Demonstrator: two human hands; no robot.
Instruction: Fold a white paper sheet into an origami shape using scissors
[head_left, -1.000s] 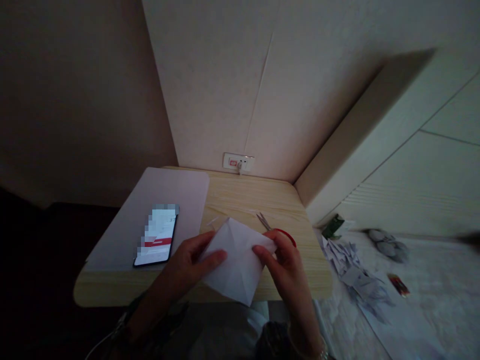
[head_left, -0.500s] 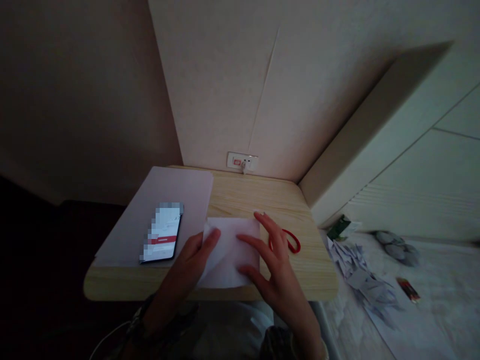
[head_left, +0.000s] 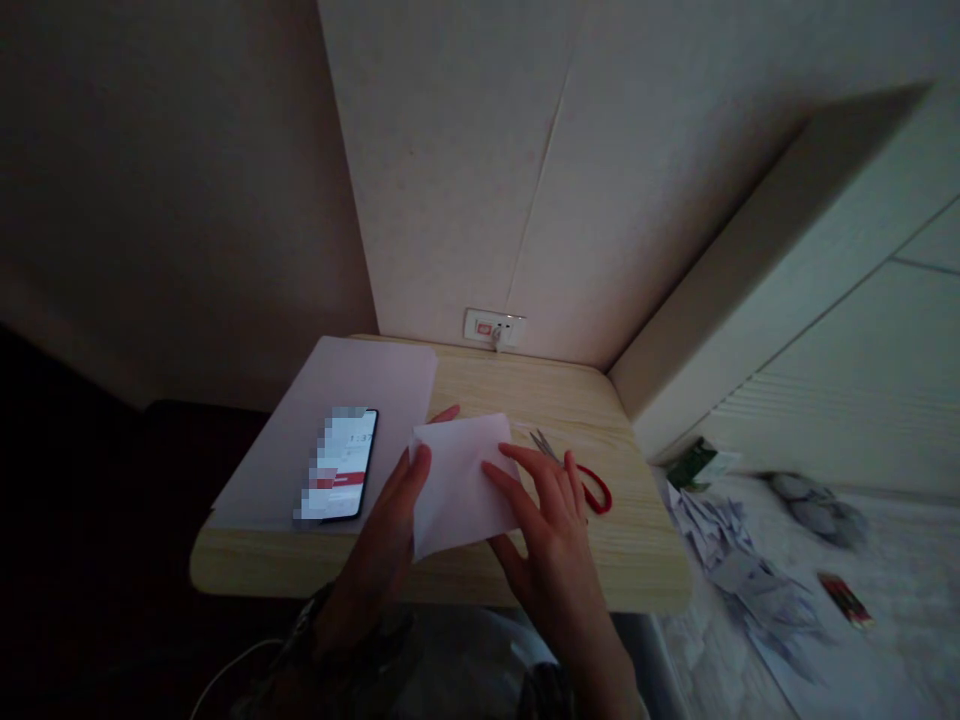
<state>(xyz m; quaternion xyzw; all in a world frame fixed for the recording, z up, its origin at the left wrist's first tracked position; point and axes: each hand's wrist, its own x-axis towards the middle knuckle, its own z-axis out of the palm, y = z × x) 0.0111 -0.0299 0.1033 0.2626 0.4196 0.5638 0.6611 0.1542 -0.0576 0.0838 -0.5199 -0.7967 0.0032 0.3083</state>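
Head cam: left hand (head_left: 390,500) grips white paper (head_left: 461,485) at its 9 o'clock edge, thumb on top, other fingers mostly hidden behind; right hand (head_left: 547,510) fingertips rest on its 3 o'clock side, thumb tip hidden, can't tell if gripping. Paper's over table (head_left: 525,385), toward 6 o'clock. Scissors (head_left: 606,494) at 3, part-hidden by right hand; phone (head_left: 349,465) at 9, part-pixelated

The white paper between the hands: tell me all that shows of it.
The white paper is plain, thin-looking and roughly square, held at a slant over the table. The left hand grips its left edge, thumb on top; the right hand touches its right part. Its underside is hidden.
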